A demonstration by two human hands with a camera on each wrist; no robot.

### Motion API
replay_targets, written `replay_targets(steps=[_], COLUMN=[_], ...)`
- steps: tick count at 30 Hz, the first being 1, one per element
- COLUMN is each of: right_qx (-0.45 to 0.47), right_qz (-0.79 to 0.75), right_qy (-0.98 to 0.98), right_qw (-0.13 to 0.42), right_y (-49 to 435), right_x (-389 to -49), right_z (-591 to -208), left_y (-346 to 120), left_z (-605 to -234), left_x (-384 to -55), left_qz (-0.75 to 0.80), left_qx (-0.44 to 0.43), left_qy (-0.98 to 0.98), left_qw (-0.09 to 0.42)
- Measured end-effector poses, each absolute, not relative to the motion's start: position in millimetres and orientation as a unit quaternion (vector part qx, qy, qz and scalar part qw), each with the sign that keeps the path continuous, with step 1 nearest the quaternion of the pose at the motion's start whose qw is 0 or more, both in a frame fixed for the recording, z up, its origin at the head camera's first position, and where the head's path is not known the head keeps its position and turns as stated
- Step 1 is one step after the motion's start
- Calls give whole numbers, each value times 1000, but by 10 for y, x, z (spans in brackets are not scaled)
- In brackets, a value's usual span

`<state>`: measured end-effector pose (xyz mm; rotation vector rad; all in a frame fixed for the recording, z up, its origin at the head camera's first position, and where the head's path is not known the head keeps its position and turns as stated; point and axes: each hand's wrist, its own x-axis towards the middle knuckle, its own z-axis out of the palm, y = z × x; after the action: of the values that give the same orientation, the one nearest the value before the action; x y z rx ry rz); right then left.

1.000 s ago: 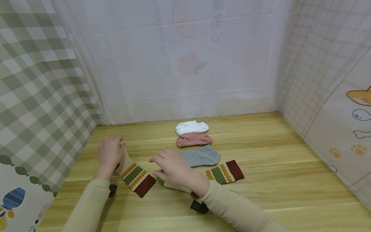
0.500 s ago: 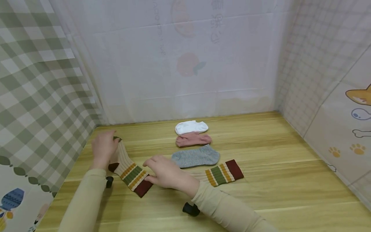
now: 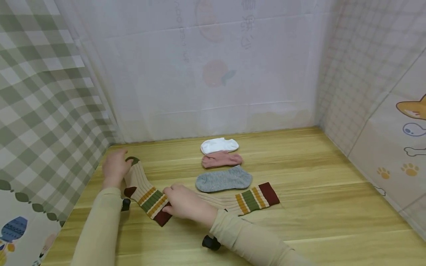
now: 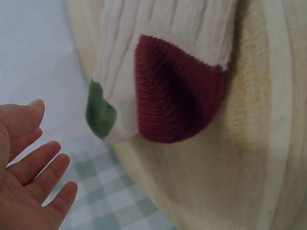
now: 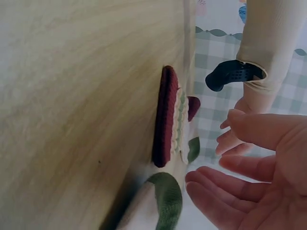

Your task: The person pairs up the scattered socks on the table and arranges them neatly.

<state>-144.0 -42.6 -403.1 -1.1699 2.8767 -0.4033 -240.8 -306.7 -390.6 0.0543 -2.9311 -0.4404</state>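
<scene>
A ribbed crew sock (image 3: pixel 142 184), cream with green and mustard stripes, lies slanted at the left, its burgundy cuff toward me and its green toe away. Beside that toe is my left hand (image 3: pixel 114 168); the left wrist view shows its fingers spread, apart from the sock's burgundy heel (image 4: pixel 177 96). My right hand (image 3: pixel 188 203) hovers at the cuff, fingers loosely bent and holding nothing in the right wrist view. Under my right hand and wrist lies a matching striped sock (image 3: pixel 253 201), cuff to the right. Its toe is hidden in the head view, but green toe fabric (image 5: pixel 168 196) shows near my right fingers.
Beyond the striped socks, a grey ankle sock (image 3: pixel 223 180), a pink sock (image 3: pixel 222 159) and a white sock (image 3: pixel 219 146) lie in a column on the wood-grain table (image 3: pixel 316 221). Cloth-covered walls enclose the left, back (image 3: pixel 159 88) and right sides.
My left hand has drawn left off the toe of the left sock, which now lies flat. My right hand has moved left and down to its cuff, uncovering more of the grey sock.
</scene>
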Motion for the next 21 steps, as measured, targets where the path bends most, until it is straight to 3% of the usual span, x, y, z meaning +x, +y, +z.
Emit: replay_targets(steps=[7,21], right_qx=[-350,-339], right_qz=[-109,-20], right_qy=[929,940], right_qw=[47,19], right_y=[-528,-691], right_x=[-1458,-1462], right_z=[-4127,-4176], left_y=[-3115,-3167], left_z=[-3981,-4097], left_x=[-2400,-2438], left_qz=[-180,-237], left_qx=[32,39], left_qy=[-983,-971], left_qw=[36,11])
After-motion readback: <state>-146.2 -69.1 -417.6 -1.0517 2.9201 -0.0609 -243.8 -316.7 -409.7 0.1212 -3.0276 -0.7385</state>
